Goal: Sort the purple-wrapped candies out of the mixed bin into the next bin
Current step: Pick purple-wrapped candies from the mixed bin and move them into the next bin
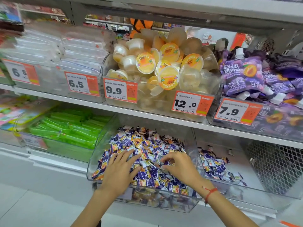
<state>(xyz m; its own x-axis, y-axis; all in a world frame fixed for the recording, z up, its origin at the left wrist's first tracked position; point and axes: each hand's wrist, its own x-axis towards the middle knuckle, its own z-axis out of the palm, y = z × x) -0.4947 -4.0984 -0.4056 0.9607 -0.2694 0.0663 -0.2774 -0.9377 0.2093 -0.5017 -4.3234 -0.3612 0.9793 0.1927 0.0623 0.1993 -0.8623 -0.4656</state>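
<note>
Left hand flat, fingers spread, pressing on the candy heap in the mixed bin. Right hand beside it, fingers curled, pinching at purple-wrapped candies under its fingertips. The next bin lies just right of the right hand, over a clear dividing wall, thinly filled with room to drop. Right hand nearer; short lift over the wall looks enough.

Purple-wrapped candies lie heaped among orange ones in the clear mixed bin; a smaller pile lies in the next bin rightward.
</note>
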